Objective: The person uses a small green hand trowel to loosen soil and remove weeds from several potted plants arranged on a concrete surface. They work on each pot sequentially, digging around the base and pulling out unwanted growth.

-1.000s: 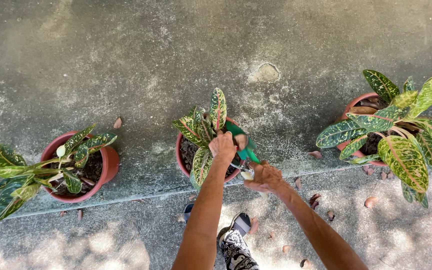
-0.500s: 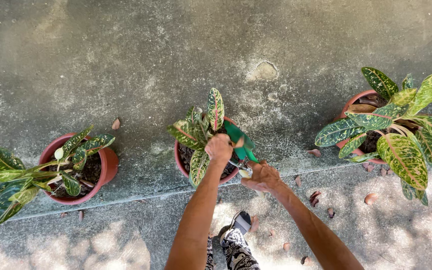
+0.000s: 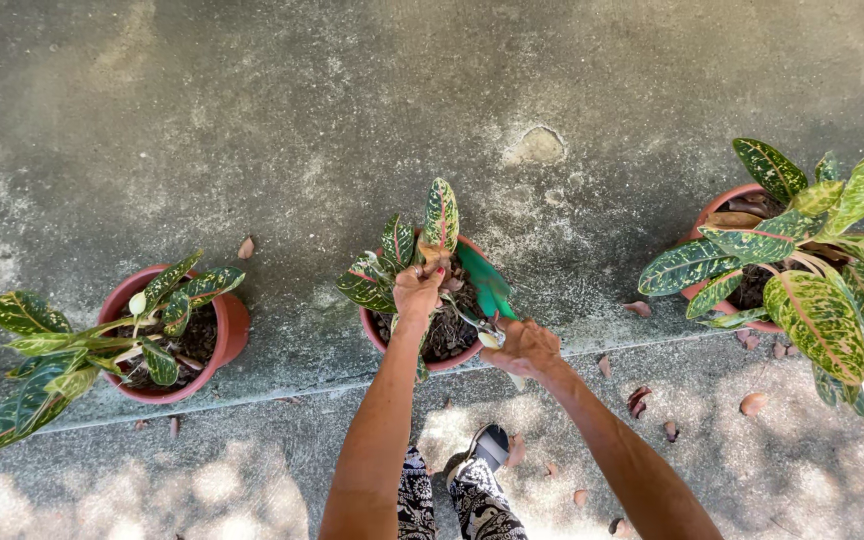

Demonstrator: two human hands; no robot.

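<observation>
3 red pots stand in a row on a concrete floor (image 3: 252,100), seen from straight above by the person working. The middle pot (image 3: 376,335) holds a small plant (image 3: 422,235) with spotted green, yellow and pink leaves, rooted in dark soil.

The left hand (image 3: 418,290) reaches into this pot, its grip closed around the plant's stems near the base, seemingly to keep them gathered and steady. The right hand (image 3: 524,347) rests at the pot's near rim, its grip closed on a small metal tool (image 3: 482,330) whose tip points into the soil beside the stems; its exact kind is too small to tell. A green trowel-like scoop (image 3: 484,282) lies tilted inside the pot on the right, within easy reach of that hand.

The left pot (image 3: 232,320) and the right pot (image 3: 722,200) each hold a similar leafy plant and sit well apart from the hands. Dry leaves (image 3: 752,403) dot the floor. Below the arms, patterned trousers (image 3: 462,500) and 1 shoe (image 3: 490,445) show where the person stands, close against the middle pot.
</observation>
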